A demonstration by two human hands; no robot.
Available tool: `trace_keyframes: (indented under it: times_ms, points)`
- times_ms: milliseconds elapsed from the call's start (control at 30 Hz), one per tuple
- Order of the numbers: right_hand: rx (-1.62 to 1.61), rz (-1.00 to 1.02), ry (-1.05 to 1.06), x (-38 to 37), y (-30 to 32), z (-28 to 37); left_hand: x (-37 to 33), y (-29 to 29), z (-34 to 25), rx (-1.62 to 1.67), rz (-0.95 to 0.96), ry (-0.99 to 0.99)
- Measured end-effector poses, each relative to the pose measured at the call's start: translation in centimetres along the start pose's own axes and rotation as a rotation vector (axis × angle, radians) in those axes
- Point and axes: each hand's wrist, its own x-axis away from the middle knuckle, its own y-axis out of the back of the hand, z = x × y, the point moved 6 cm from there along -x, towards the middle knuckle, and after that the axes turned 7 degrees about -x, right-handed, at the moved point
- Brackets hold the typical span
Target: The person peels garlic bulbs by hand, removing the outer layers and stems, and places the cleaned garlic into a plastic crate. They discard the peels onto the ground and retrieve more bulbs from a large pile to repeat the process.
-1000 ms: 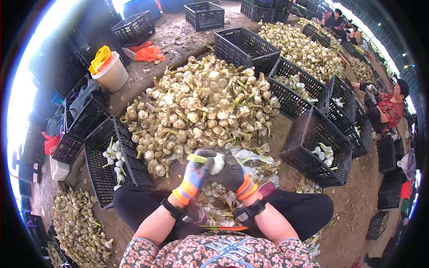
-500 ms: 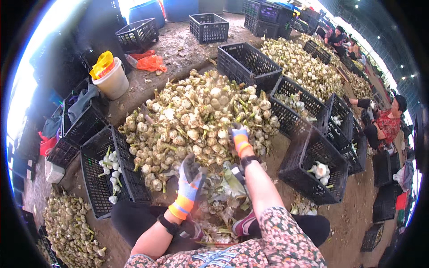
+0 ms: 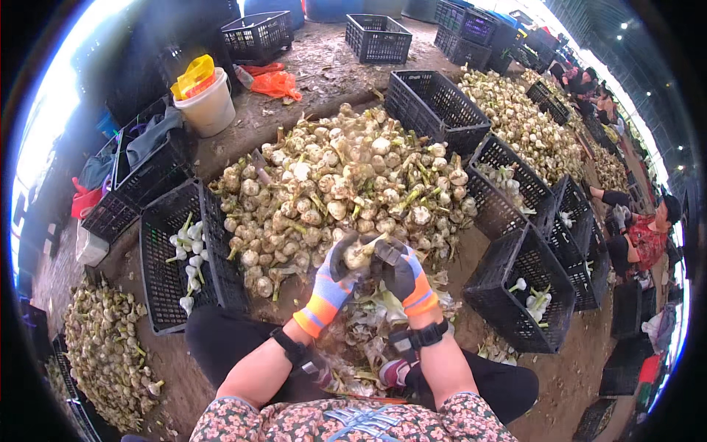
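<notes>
A garlic bulb [image 3: 359, 255] with a pale, soil-stained skin is held up between my two gloved hands, in front of a large garlic heap [image 3: 331, 191]. My left hand [image 3: 337, 267] is closed around the bulb's left side. At the bulb's right, my right hand [image 3: 398, 274] has its fingers closed on the stem end. Both gloves are dark at the fingers, with blue and orange cuffs. Loose papery garlic skins [image 3: 364, 317] lie on the ground below my hands, between my legs.
Cleaned white garlic lies in a black crate [image 3: 158, 258] at my left and another crate [image 3: 541, 276] at my right. More crates [image 3: 434, 110] stand beyond the heap, near a white bucket [image 3: 210, 110]. Another garlic pile [image 3: 107, 353] lies at lower left. People sit at far right.
My right hand has come back from the heap toward me, and a garlic bulb is now between both hands. My left hand has risen to meet it. The whole view has shifted slightly.
</notes>
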Motion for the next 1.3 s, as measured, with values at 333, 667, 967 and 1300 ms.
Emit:
trace_keyframes:
  times_ms: [333, 667, 967, 1300]
  points:
    - [0.218, -0.132, 0.192, 5.0, -4.2, 2.7, 2.3, -1.3, -3.3, -0.156, -0.010, -0.187]
    - [0.598, -0.075, 0.323, 7.7, -0.9, 4.5, 3.9, -2.9, -6.1, 0.409, 0.127, 0.315]
    - [0.328, -0.250, 0.202, 9.4, -0.5, 3.4, 3.8, -2.8, -4.7, 0.178, 0.276, 0.382]
    - [0.049, -0.301, 0.199, 10.2, -1.2, 2.4, 3.0, -2.6, -5.4, 0.011, 0.224, 0.153]
